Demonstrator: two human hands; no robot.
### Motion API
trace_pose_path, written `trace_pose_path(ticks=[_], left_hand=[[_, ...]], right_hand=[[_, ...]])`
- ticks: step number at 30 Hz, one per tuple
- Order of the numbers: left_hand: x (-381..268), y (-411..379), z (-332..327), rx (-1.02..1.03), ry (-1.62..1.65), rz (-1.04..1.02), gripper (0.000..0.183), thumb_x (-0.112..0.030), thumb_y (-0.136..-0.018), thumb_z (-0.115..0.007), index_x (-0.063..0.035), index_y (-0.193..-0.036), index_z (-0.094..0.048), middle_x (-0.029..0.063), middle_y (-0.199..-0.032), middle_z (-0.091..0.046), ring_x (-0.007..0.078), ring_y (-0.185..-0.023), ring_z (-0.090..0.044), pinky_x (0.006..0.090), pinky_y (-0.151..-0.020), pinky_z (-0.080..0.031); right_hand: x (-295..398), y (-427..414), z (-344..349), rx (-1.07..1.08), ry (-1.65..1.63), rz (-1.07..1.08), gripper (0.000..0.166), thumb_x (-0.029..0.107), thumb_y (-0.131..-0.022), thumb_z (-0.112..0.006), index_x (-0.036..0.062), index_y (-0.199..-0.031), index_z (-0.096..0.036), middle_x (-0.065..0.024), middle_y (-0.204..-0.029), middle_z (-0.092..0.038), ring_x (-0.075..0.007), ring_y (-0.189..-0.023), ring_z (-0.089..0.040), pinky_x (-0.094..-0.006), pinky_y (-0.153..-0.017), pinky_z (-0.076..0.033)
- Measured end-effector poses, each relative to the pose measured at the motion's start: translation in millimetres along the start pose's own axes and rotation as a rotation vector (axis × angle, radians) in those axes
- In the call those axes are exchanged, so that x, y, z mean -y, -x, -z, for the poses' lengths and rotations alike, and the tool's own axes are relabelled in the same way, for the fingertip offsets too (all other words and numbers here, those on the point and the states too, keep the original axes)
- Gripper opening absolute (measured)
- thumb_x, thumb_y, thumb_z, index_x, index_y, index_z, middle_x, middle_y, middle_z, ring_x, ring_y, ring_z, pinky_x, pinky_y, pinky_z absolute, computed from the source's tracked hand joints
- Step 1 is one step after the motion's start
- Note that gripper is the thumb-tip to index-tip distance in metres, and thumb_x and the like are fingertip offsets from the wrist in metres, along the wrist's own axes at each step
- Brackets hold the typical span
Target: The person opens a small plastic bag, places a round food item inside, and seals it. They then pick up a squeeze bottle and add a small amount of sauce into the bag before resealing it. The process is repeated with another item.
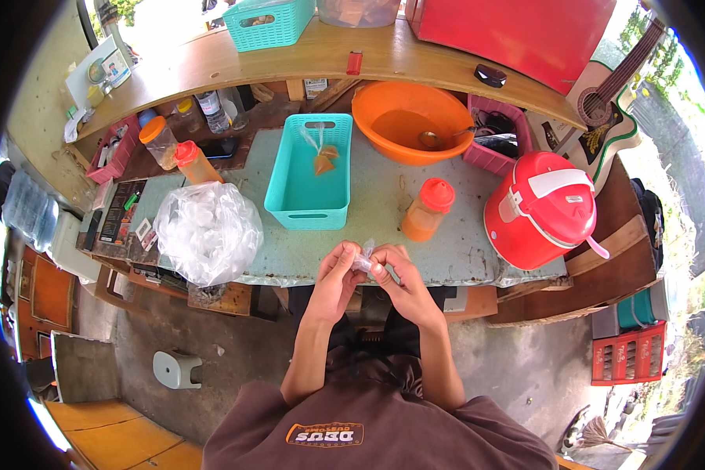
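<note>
Between my two hands, just over the table's near edge, is a small clear plastic bag (pixel 362 262). My left hand (pixel 339 276) pinches one side of it, and my right hand (pixel 400 277) grips the other with thumb and forefinger. Whether anything is inside the bag is hidden by my fingers. Ahead and a little left stands a turquoise plastic basket (pixel 296 202), with small tied bags of brown sauce (pixel 324 164) on its bottom. To the right of my hands, a squeeze bottle (pixel 426 211) with a red cap holds orange sauce.
An orange basin (pixel 408 150) with a ladle (pixel 430 139) stands at the back. At right is a red rice cooker (pixel 540 211); at left, a bulging clear plastic bag (pixel 208 235) beside another squeeze bottle (pixel 195 163). A wooden shelf (pixel 305 59) spans the far side.
</note>
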State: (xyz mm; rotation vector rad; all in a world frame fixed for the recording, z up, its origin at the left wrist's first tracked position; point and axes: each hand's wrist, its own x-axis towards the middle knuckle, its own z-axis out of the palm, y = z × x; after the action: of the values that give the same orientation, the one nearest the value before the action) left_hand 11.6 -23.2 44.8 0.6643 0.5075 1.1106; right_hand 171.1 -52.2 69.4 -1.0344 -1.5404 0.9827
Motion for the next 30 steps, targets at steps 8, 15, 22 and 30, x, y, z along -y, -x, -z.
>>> trace_pose_path(ticks=[8, 15, 22, 30], left_hand=[[15.0, 2.3, 1.7, -0.063, -0.578, -0.411, 0.019, -0.008, -0.095, -0.073, -0.0035, -0.112, -0.065, -0.0005, -0.101, -0.063, 0.0067, -0.084, -0.050, 0.0228, -0.073, -0.041], [25.0, -5.2, -21.3, -0.305, -0.913, -0.808, 0.017, 0.003, -0.086, -0.075, -0.0015, -0.102, -0.070, 0.0064, -0.095, -0.067, 0.0102, -0.072, -0.053, 0.0241, -0.064, -0.043], [38.6, -4.4, -13.0, -0.376, -0.897, -0.778, 0.014, 0.006, -0.092, -0.069, 0.0002, -0.105, -0.067, 0.0086, -0.104, -0.067, 0.0089, -0.078, -0.056, 0.0232, -0.068, -0.045], [35.1, -8.5, -22.6, -0.301, -0.939, -0.798, 0.012, 0.002, -0.091, -0.072, -0.0012, -0.103, -0.070, 0.0062, -0.097, -0.069, 0.0085, -0.072, -0.051, 0.0242, -0.063, -0.042]], right_hand=[[-22.8, 4.1, 5.0, -0.227, -0.026, -0.009, 0.016, 0.018, -0.105, -0.060, 0.0029, -0.101, -0.060, 0.0029, -0.095, -0.052, -0.0066, -0.080, -0.042, -0.0230, -0.071, -0.036], [-16.8, 0.6, 6.0, -0.225, -0.029, 0.023, 0.014, 0.018, -0.103, -0.063, 0.0039, -0.102, -0.063, 0.0023, -0.095, -0.055, -0.0062, -0.077, -0.042, -0.0226, -0.068, -0.036], [-18.2, 0.1, -8.9, -0.530, 0.318, 0.263, 0.024, 0.007, -0.083, -0.082, 0.0036, -0.101, -0.067, -0.0040, -0.094, -0.067, -0.0134, -0.074, -0.055, -0.0252, -0.062, -0.040], [-21.6, -3.7, -10.7, -0.546, 0.226, 0.125, 0.023, 0.001, -0.082, -0.079, 0.0032, -0.105, -0.074, -0.0087, -0.101, -0.072, -0.0144, -0.071, -0.059, -0.0272, -0.059, -0.045]])
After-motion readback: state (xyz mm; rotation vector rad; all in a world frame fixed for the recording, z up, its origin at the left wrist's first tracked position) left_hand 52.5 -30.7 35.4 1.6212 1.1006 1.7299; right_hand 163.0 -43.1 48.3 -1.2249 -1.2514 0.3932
